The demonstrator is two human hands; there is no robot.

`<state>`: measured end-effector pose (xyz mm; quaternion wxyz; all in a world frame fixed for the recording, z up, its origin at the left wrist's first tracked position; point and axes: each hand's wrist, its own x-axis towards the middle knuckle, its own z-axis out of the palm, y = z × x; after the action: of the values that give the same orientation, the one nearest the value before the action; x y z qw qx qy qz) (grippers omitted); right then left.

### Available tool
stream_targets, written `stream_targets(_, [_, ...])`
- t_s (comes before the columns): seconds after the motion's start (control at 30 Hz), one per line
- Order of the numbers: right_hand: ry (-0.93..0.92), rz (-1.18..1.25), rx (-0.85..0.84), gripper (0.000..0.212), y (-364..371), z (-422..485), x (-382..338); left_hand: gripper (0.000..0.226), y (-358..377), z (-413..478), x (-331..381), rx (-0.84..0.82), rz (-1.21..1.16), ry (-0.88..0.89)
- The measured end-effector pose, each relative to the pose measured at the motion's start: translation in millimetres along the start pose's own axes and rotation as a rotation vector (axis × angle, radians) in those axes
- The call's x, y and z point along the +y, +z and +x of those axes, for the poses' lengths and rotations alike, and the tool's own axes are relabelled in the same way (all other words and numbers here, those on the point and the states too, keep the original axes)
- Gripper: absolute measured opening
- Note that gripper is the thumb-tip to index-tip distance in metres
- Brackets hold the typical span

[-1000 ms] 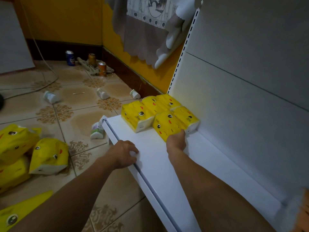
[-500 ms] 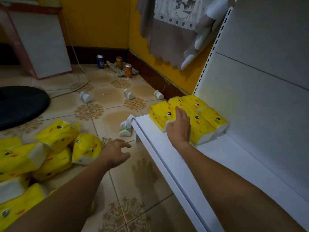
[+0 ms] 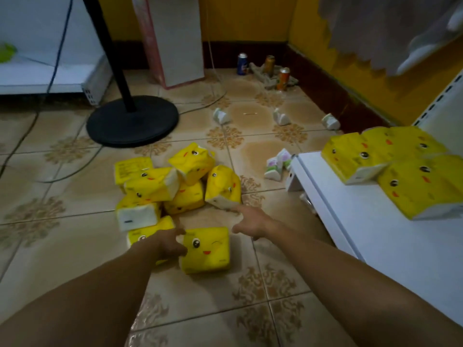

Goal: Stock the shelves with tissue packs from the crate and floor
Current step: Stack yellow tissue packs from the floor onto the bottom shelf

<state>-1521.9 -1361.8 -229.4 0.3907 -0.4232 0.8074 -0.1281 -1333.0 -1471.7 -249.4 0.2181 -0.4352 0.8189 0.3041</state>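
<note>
A yellow tissue pack lies face-up on the tiled floor. The left hand touches its left edge; I cannot tell whether the fingers grip it. The right hand is spread, fingers stretched toward the pile of packs just behind. More packs sit on the white shelf at right.

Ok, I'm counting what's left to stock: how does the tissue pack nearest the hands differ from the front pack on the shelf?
The nearest pack lies on the floor tiles; the front shelf pack lies on the white shelf. The left hand is at the nearest pack's edge; no hand is near the front shelf pack. Both are yellow with cartoon faces.
</note>
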Motion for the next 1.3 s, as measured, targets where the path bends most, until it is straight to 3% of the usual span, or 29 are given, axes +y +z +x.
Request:
stream_targets(0.1, [0.089,0.037,-0.249,0.059,19.5,9.0,-12.0,0.073,5.2,2.9,5.7,-0.116,-0.041,-0.038])
stream_targets(0.23, [0.169,0.063,-0.310,0.064,28.3,20.1,-21.8,0.069,2.0,14.3,17.9,-0.030,0.023,0.017])
stream_targets(0.47, [0.183,0.137,0.024,0.028,9.1,24.4,5.1,0.055,2.6,18.9,34.5,0.075,-0.068,0.139])
stream_targets(0.7, [0.168,0.389,0.205,0.039,-16.9,14.2,4.5,0.048,2.4,26.6,67.0,0.237,-0.301,0.131])
stream_targets(0.87, [0.131,0.511,0.353,0.060,-26.1,13.2,-2.7,0.032,-19.7,17.7,99.1,0.537,-0.597,0.156])
stream_targets(0.97, [0.072,0.601,0.444,0.069,-38.3,5.3,-6.1,0.026,-31.9,13.3,113.1,0.678,-0.660,0.207])
stream_targets(1.13, [-0.030,0.611,0.444,0.080,-57.3,-17.2,5.4,0.046,-38.7,5.9,123.2,0.745,-0.588,0.299])
stream_targets(1.3, [-0.012,0.464,0.487,0.072,-70.4,-36.8,16.7,0.080,-41.0,2.6,140.5,0.581,-0.465,0.302])
